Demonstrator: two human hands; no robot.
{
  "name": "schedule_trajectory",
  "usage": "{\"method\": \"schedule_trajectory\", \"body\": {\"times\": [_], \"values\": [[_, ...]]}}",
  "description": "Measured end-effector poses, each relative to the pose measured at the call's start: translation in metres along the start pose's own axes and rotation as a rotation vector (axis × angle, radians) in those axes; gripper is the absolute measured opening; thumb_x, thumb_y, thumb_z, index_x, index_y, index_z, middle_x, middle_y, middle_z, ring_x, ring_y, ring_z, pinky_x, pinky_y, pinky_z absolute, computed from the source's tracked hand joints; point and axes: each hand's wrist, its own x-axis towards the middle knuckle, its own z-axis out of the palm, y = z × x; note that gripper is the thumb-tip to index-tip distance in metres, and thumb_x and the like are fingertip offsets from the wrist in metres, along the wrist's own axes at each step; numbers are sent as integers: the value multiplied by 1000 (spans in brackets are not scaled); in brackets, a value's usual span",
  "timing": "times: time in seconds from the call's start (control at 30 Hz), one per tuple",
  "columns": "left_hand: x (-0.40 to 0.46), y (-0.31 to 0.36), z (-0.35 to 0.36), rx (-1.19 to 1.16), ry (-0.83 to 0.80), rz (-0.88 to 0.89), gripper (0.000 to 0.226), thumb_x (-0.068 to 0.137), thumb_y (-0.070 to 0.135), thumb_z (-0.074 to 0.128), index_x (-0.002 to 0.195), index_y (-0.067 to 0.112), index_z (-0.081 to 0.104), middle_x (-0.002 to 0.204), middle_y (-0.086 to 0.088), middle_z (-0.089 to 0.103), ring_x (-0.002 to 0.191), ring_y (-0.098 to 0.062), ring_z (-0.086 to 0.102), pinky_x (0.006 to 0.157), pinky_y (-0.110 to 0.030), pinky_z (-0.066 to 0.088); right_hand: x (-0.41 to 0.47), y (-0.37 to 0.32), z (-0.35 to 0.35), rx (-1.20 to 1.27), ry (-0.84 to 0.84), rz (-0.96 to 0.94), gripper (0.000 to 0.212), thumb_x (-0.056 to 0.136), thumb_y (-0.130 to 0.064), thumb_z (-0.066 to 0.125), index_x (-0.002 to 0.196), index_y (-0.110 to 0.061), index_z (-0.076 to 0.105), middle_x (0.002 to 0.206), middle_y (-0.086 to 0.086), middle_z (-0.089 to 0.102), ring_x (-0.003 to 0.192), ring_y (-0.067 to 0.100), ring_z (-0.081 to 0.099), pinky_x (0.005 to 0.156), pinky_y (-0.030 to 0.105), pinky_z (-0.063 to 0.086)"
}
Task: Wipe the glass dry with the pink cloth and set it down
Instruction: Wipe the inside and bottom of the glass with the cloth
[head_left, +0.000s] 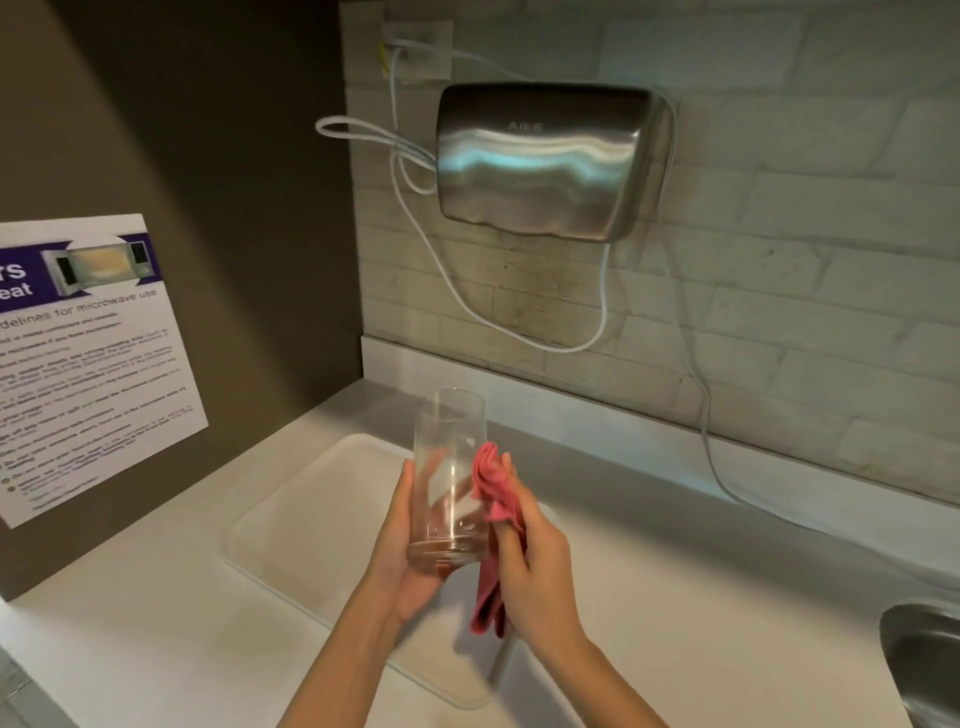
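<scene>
A tall clear glass (450, 467) is held upright above the counter, its mouth pointing up. My left hand (402, 545) wraps around its lower half and base from the left. My right hand (530, 561) grips the pink cloth (491, 499) and presses its bunched top against the right side of the glass. A loose tail of the cloth hangs down below my right palm.
A white tray (301, 525) lies on the pale counter (701, 597) under my hands. A steel sink (930, 660) shows at the right edge. On the tiled wall hang a metal hand dryer (550, 161) and its white cables (602, 306). A microwave notice (88, 364) is stuck to the left wall.
</scene>
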Motion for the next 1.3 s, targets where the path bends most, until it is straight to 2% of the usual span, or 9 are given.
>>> {"method": "schedule_trajectory", "body": {"times": [0.1, 0.17, 0.27, 0.47, 0.6, 0.73, 1.0, 1.13, 1.3], "values": [[1, -1, 0, -27, -64, -7, 51, 83, 58, 48, 126, 32, 60, 122, -10, 69, 103, -34, 68, 74, -49, 58, 34, -11, 3, -44, 110, 39, 41, 94, 1, 48, 129, -20, 54, 93, -2, 71, 70, -5, 62, 64, 4, 46], [2, 4, 0, 15, -82, 15, 51, 84, 59, 46, 126, 34, 59, 123, -8, 68, 107, -35, 66, 73, -49, 58, 52, -25, 5, -67, 83, -3, 47, 92, 7, 46, 133, -17, 51, 116, 3, 67, 98, 3, 64, 87, 17, 50], [7, 12, -1, 71, -50, 14, 56, 85, 61, 47, 131, 30, 55, 126, -10, 66, 109, -35, 65, 77, -52, 56, 66, -34, 9, -252, -113, -183, 64, 83, 18, 45, 138, -16, 42, 146, 1, 40, 137, 18, 33, 114, 34, 26], [2, 20, -13, 126, 63, -24, 69, 77, 61, 54, 126, 13, 62, 119, -19, 68, 107, -33, 67, 84, -43, 56, 28, -1, -10, -455, -542, -539, 68, 80, 17, 58, 139, -11, 38, 148, -1, 29, 141, 19, 20, 116, 29, 14], [0, 11, -15, 161, -12, -36, 58, 82, 57, 50, 131, 26, 56, 123, -19, 66, 107, -39, 65, 79, -48, 57, 40, 4, -24, -431, -452, -431, 59, 89, 8, 50, 141, -15, 35, 149, 4, 33, 140, 19, 25, 114, 40, 24], [5, 4, -11, 281, 13, -44, 42, 76, 60, 53, 108, 39, 70, 114, -8, 72, 97, -35, 70, 76, -46, 57, 83, -16, -14, -537, -347, -309, 69, 81, 17, 48, 141, -14, 35, 151, 1, 30, 141, 15, 17, 115, 23, 9], [11, 10, -22, 346, 115, -54, 61, 73, 67, 52, 96, 16, 76, 94, -9, 77, 86, -23, 74, 70, -31, 59, 14, 2, -32, -627, -696, -625, 53, 91, -9, 46, 142, -15, 33, 151, -2, 26, 141, 17, 12, 114, 24, 7], [6, 6, -15, 339, 64, -20, 45, 77, 61, 51, 117, 43, 64, 121, -8, 69, 101, -33, 69, 80, -49, 57, 20, 13, -47, -591, -572, -539, 71, 81, 2, 64, 142, -13, 31, 149, 0, 28, 139, 22, 26, 111, 34, 24], [8, -3, -10, 393, 19, -16, 45, 81, 61, 49, 122, 44, 56, 115, -1, 72, 99, -34, 70, 75, -51, 57, 83, -8, -30, -611, -333, -328, 85, 73, 25, 48, 144, -18, 28, 152, -6, 23, 142, 12, 12, 113, 19, 10]]}}
